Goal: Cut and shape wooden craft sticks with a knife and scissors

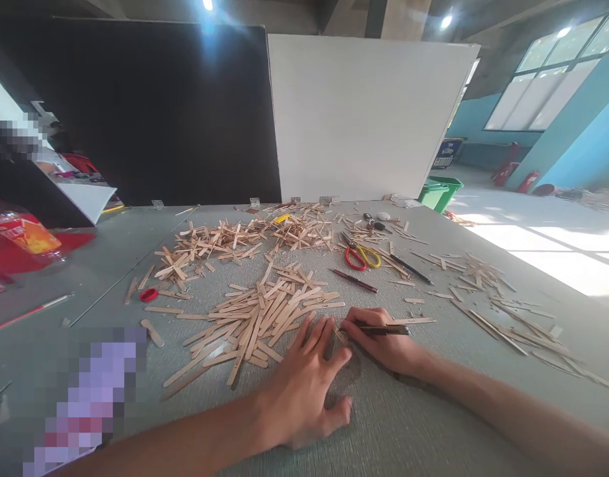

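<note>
My left hand [309, 381] lies palm down on the table, fingers stretched and thumb apart, its fingertips at the edge of a pile of wooden craft sticks [264, 311]. Just right of it, my right hand [384, 338] is closed around a dark, flat-handled tool that looks like a utility knife [384, 329]. The tool's tip is hidden by my fingers. Small wood slivers [340, 335] lie between the two hands. A stick [414, 321] rests just beyond my right hand.
Beyond the hands lie red-and-yellow-handled scissors [362, 257], a dark red pen [354, 280] and a black pen [411, 269]. More sticks [209, 242] are heaped at the back, strips [533, 331] at right. A red ring [148, 295] and a drink bottle [23, 228] are at left. Upright panels [354, 119] stand behind.
</note>
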Action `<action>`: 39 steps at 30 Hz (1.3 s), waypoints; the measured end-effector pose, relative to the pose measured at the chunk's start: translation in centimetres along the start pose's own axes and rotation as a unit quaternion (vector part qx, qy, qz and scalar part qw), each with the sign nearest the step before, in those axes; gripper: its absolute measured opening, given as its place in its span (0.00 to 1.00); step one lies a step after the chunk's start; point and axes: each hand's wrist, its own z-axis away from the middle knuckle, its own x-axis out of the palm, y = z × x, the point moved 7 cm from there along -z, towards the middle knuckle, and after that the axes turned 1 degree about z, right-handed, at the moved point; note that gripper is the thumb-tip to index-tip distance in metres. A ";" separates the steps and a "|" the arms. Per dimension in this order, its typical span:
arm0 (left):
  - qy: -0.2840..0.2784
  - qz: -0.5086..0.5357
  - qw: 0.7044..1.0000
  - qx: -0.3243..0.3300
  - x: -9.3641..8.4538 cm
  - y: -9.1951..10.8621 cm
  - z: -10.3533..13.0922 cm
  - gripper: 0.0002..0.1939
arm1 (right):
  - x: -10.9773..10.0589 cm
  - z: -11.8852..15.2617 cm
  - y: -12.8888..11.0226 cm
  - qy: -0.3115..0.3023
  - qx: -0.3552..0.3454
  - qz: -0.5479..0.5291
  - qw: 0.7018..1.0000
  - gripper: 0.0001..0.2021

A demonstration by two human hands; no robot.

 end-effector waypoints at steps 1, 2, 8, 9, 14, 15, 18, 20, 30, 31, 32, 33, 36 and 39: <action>0.006 0.001 1.000 0.003 0.0 0.0 0.0 0.31 | 0.0 0.0 0.0 -0.001 -0.005 -0.002 1.000 0.18; 0.009 0.001 1.000 0.006 0.0 0.0 0.1 0.31 | 0.1 0.1 0.0 -0.002 -0.009 -0.004 1.000 0.18; -0.012 -0.011 1.000 0.001 0.3 -0.1 0.0 0.33 | 0.1 0.2 0.1 -0.006 -0.012 -0.016 1.000 0.17; -0.011 -0.012 1.000 0.000 0.3 -0.1 0.0 0.32 | 0.0 0.2 0.0 -0.007 -0.012 -0.020 1.000 0.17; -0.002 -0.009 1.000 0.011 0.3 -0.1 0.1 0.30 | -0.3 0.1 -0.4 -0.007 -0.004 -0.031 0.999 0.17; -0.002 -0.009 1.000 0.012 0.4 -0.1 0.1 0.30 | -0.3 0.1 -0.4 -0.005 -0.003 -0.030 1.000 0.17; 0.001 -0.009 1.000 0.011 0.4 -0.1 0.1 0.30 | -0.3 0.2 -0.5 -0.006 -0.005 -0.031 0.999 0.16; 0.004 -0.011 1.000 0.012 0.4 -0.1 0.1 0.31 | -0.2 0.2 -0.4 -0.007 -0.011 -0.030 0.999 0.16; 0.002 -0.019 1.000 0.009 0.4 -0.1 0.0 0.34 | 0.0 0.1 0.1 0.000 -0.003 -0.017 1.000 0.16; -0.001 -0.020 1.000 0.007 0.3 -0.1 0.0 0.34 | 0.0 0.1 0.1 0.002 -0.001 -0.014 1.000 0.17; -0.002 -0.020 1.000 0.007 0.3 0.0 0.0 0.33 | 0.0 0.0 0.1 0.002 0.001 -0.011 1.000 0.17; -0.002 -0.018 1.000 0.008 0.2 0.1 0.0 0.33 | 0.0 0.0 0.1 0.001 0.002 -0.009 1.000 0.17; -0.007 -0.010 1.000 0.005 0.0 0.2 0.1 0.33 | 0.1 0.0 0.1 -0.005 0.005 -0.001 1.000 0.17; -0.016 -0.007 1.000 0.001 0.1 0.1 0.1 0.34 | 0.1 0.1 0.1 -0.006 0.004 0.000 1.000 0.17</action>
